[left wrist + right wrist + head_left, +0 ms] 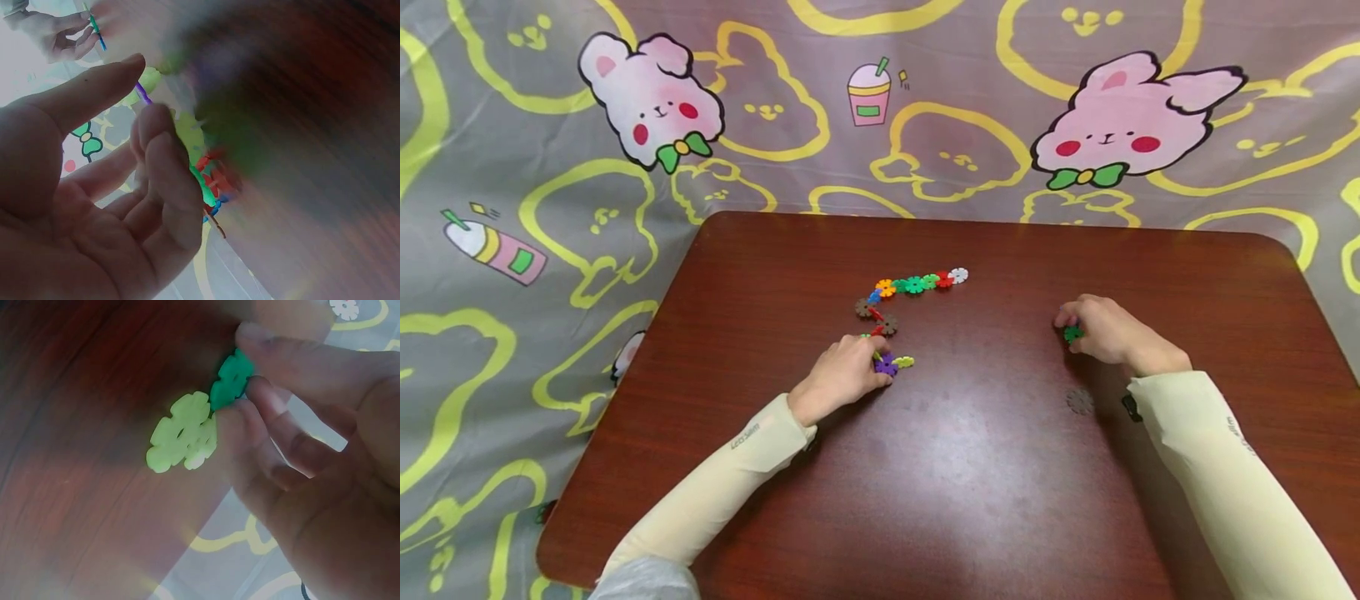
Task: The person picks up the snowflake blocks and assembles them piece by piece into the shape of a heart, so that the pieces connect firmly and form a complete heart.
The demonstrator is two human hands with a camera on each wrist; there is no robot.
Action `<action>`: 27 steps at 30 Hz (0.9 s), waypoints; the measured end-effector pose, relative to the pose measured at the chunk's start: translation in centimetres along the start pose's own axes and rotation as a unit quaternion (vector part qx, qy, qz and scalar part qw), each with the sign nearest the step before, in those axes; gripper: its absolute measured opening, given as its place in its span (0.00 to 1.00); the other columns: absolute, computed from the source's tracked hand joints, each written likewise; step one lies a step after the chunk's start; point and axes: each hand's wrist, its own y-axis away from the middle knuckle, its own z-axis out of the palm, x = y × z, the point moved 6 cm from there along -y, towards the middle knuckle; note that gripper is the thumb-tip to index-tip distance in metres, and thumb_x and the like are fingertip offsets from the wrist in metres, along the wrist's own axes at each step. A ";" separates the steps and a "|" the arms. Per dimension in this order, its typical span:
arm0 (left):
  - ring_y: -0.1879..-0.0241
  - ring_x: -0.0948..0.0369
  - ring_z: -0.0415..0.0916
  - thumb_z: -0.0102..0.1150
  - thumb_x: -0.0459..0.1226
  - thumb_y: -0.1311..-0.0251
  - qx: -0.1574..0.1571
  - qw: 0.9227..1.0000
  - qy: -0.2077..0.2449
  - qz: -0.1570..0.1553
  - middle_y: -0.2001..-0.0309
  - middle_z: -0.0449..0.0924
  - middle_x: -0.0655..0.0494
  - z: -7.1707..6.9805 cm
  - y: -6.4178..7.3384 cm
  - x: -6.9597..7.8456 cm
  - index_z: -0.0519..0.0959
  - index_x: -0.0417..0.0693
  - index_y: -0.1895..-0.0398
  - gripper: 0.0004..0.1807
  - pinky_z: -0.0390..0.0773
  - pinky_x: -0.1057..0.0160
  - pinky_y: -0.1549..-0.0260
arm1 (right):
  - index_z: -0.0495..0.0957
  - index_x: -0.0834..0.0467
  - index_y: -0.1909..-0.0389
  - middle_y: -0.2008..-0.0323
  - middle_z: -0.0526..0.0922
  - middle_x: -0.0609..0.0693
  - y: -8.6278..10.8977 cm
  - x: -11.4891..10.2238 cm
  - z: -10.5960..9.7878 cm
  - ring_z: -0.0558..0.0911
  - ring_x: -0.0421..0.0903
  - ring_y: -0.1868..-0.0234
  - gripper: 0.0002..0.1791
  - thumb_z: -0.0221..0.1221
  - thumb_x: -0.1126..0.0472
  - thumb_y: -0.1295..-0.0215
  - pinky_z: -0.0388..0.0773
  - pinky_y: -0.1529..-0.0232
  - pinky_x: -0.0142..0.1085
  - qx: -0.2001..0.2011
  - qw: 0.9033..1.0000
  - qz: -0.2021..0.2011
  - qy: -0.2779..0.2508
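A chain of interlocking plastic snowflake discs (914,285) winds across the table, in white, red, green, orange, blue and brown. At its near end my left hand (842,375) pinches a purple snowflake disc (886,365) between thumb and index finger. A yellow disc (904,362) sticks out from the purple one. Farther right, my right hand (1112,333) holds a green snowflake disc (232,380) by its edge, between thumb and fingertips. Next to the green disc, light yellow-green discs (181,428) show in the right wrist view; whether they are joined to it I cannot tell.
A loose greyish disc (1080,402) lies on the brown table (955,500), near the right wrist. Patterned cloth (925,125) hangs behind the table's far edge and along its left side.
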 end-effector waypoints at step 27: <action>0.66 0.60 0.74 0.65 0.43 0.41 0.008 0.999 0.006 0.039 0.60 0.77 0.54 0.8 -0.1 1.1 0.81 0.49 0.51 0.16 0.75 0.58 0.68 | 0.78 0.68 0.60 0.67 0.83 0.59 -2.3 -5.9 3.8 0.84 0.46 0.68 0.08 0.62 0.70 0.40 0.84 0.64 0.38 -0.016 0.936 0.028 -0.352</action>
